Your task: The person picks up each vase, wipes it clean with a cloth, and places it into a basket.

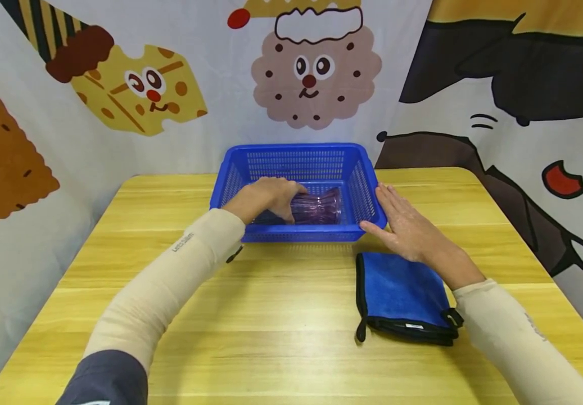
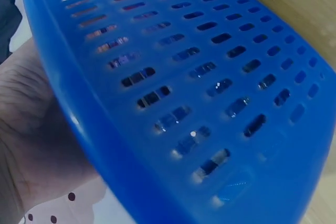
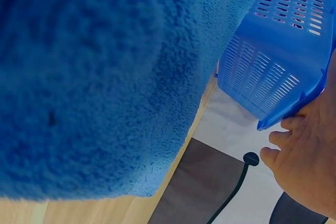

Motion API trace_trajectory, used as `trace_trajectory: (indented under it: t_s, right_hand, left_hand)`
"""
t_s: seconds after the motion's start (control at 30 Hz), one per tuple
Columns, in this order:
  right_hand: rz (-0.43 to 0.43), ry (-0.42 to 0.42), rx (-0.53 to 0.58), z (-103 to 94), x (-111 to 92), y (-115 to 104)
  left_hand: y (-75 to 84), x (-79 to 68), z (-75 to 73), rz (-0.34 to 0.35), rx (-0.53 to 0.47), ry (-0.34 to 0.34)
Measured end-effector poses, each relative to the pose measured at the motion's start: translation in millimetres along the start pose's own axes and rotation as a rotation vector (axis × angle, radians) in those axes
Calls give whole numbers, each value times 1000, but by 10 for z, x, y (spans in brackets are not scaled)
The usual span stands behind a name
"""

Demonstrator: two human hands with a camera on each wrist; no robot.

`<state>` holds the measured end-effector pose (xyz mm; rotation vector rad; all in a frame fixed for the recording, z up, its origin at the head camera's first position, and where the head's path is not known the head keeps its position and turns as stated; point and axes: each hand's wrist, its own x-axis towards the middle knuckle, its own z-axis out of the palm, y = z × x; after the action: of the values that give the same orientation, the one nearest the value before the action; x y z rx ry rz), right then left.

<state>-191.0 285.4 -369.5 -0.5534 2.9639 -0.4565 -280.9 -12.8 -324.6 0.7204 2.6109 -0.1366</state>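
Note:
My left hand [image 1: 277,197] reaches over the front rim into a blue plastic basket [image 1: 291,233]. Inside, it grips one end of a purple ribbed glass vase [image 1: 316,207], which lies on its side with the flared end to the right. Part of the vase is hidden behind the fingers. In the left wrist view the perforated basket wall [image 2: 173,93] covers most of the hand [image 2: 42,135]. My right hand [image 1: 405,225] rests at the basket's right front corner, fingers straight along the outer side and thumb at the rim.
A folded blue cloth [image 1: 405,292] with black edging lies on the wooden table [image 1: 271,326] below my right hand. It fills much of the right wrist view. Behind the basket hangs a white curtain [image 1: 210,34] with cartoon prints.

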Motion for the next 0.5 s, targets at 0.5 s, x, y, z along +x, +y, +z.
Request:
trace_trajectory:
  t_s: [0.5]
  right_hand:
    - [4, 24, 22, 43, 9, 10]
  left_hand:
    - [-66, 20, 20, -5, -74, -33]
